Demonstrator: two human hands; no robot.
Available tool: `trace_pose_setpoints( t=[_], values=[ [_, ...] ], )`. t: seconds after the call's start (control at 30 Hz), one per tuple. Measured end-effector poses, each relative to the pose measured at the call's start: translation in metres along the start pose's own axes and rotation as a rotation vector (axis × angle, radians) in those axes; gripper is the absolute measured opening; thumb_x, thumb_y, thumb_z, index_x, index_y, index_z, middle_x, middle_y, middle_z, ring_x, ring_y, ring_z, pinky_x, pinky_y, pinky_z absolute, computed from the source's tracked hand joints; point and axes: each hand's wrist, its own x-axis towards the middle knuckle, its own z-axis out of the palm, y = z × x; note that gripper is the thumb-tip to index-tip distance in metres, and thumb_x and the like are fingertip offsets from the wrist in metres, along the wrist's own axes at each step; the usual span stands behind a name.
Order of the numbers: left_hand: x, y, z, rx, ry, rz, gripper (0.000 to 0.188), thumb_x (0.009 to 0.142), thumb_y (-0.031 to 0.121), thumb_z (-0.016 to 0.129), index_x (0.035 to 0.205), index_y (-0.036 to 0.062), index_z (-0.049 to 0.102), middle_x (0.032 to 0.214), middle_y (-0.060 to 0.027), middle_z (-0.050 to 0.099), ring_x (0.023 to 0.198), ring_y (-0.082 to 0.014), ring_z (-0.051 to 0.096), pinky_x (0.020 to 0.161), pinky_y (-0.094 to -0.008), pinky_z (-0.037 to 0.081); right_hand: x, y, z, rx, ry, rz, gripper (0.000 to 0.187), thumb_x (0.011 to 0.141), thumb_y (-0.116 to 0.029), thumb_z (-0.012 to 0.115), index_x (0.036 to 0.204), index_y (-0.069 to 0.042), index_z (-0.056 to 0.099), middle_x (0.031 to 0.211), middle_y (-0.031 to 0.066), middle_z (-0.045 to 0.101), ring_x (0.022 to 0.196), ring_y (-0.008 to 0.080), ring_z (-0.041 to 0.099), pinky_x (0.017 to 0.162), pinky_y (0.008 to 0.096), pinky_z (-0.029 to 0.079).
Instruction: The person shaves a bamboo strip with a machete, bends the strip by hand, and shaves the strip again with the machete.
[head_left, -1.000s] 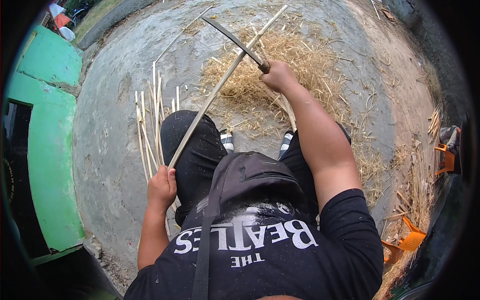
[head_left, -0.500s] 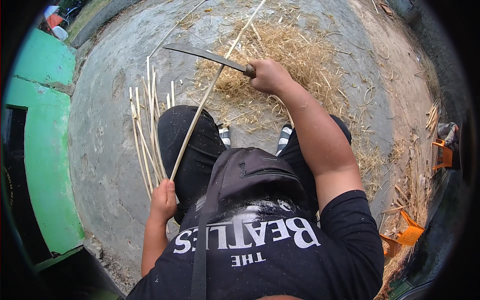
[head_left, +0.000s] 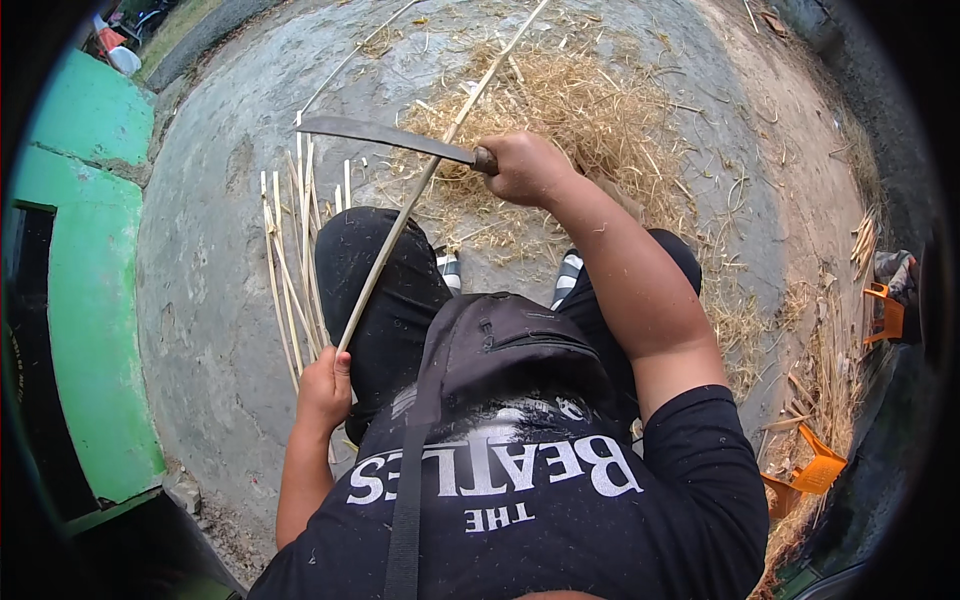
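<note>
My left hand (head_left: 325, 390) is closed round the lower end of a long pale wooden strip (head_left: 388, 252), perhaps bamboo. The strip slants up and away to the right, passing over my left thigh. In my closed right hand (head_left: 527, 168) is the wooden handle of a machete (head_left: 385, 134). Its long, slightly curved blade points left and crosses the strip about midway along, touching or just over it; which one I cannot tell. Left of my left knee, several similar strips (head_left: 283, 260) lean in a loose bundle, their near ends close to my left hand.
A heap of thin curled shavings (head_left: 590, 110) lies on the concrete ground (head_left: 215, 290) beyond my feet. To the left stands a green wall (head_left: 95, 300) with a dark opening. Orange plastic chairs (head_left: 818, 462) and scattered split pieces (head_left: 830, 350) are at the right. A dark bag (head_left: 515, 345) rests on my lap.
My right hand has drawn the machete a little nearer and leftward along the strip. The strip's far end has tilted slightly right, while my left hand keeps its hold, shifted slightly.
</note>
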Motion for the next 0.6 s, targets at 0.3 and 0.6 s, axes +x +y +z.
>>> trace_pose_setpoints(
  t=[0.3,0.6],
  values=[
    [0.006,0.002,0.005,-0.004,0.034,0.029,0.052,0.109,0.045,0.043,0.083,0.0012,0.05,0.067,-0.026,0.055,0.067,-0.0503,0.058,0.057,-0.0518,0.042,0.011,0.044,-0.017,0.027,-0.03,0.281,0.022,0.083,-0.018,0.067,0.103,-0.013,0.073,0.101,0.0166,0.074,0.095,0.0376,0.071,0.085,0.0474,0.056],
    [0.001,-0.011,0.009,-0.053,0.028,0.053,0.055,0.11,0.047,0.04,0.082,0.0001,0.048,0.061,-0.0221,0.049,0.056,-0.0427,0.053,0.053,-0.0471,0.037,-0.001,-0.032,-0.007,-0.218,-0.116,-0.2,0.012,0.079,-0.017,0.07,0.089,-0.012,0.067,0.085,0.0165,0.071,0.087,0.0396,0.07,0.079,0.049,0.056]
  ],
)
